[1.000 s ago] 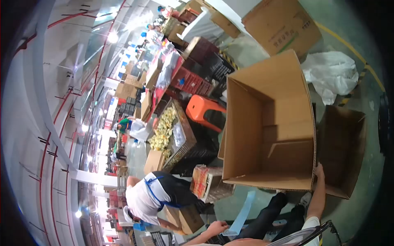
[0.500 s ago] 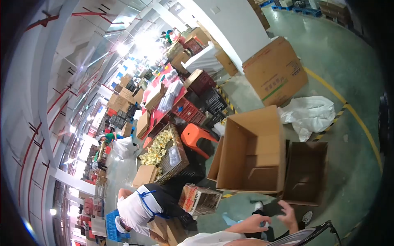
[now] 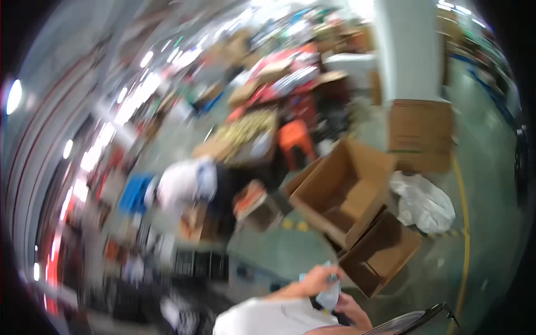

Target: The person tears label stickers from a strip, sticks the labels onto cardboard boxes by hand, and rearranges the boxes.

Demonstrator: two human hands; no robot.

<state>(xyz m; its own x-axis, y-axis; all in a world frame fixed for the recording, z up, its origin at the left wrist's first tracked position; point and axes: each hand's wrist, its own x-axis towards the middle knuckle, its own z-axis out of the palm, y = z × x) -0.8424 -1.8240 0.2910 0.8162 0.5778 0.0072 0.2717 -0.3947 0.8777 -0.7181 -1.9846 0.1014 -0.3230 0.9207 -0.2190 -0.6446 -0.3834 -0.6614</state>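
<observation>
My left hand [image 3: 322,277] is curled around a thin, light-blue piece [image 3: 329,296] that looks like soft cloth or film; blur hides its exact kind. It hangs between my hands, in front of my white shirt [image 3: 271,318]. Just below and to the right, my right hand [image 3: 354,310] is close to the piece. Its fingers are bent and smeared by motion, so I cannot make out whether they grip it. Beyond my hands stand a large open cardboard box [image 3: 312,195] and a smaller open one [image 3: 365,287] against it.
A crumpled white bag [image 3: 424,204] lies beside the boxes, with a flat-sided carton [image 3: 421,134] by the pillar [image 3: 407,50]. To the left, a person in white [image 3: 181,187] bends over near a crate [image 3: 259,209]. An orange stool [image 3: 296,139] stands farther back.
The view has swung and tilted, blurring the scene. My hands have come closer together, the right one no longer spread. The light-blue piece now shows more clearly between them.
</observation>
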